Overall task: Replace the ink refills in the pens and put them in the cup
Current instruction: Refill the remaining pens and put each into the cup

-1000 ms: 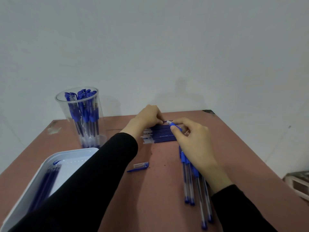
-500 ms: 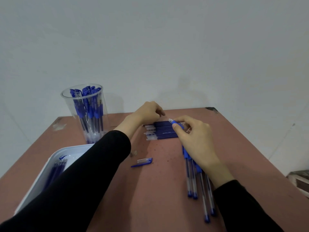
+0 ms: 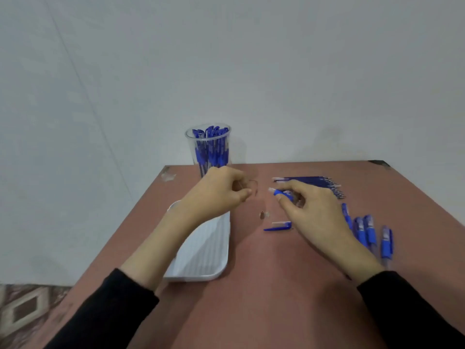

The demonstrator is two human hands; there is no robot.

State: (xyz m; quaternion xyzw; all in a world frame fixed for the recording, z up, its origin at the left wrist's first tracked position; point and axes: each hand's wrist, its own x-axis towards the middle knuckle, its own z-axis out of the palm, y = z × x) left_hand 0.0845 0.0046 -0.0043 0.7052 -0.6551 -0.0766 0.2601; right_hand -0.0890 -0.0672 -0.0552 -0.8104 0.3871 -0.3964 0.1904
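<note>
Right grip (image 3: 309, 212) pinches a pen (image 3: 281, 193); left grip (image 3: 216, 195) curled, I can't tell on what. Loose piece (image 3: 263, 215) at its seven o'clock might get knocked away.

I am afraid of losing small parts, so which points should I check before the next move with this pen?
1. Pen pinched in right grip: ok.
2. Left grip holds something: cannot tell, blurred.
3. Refills lined up near right grip: ok.
4. Cup upright: ok. Room for another pen: cannot tell.
5. Loose cap and small part both lie on table: ok.
</note>
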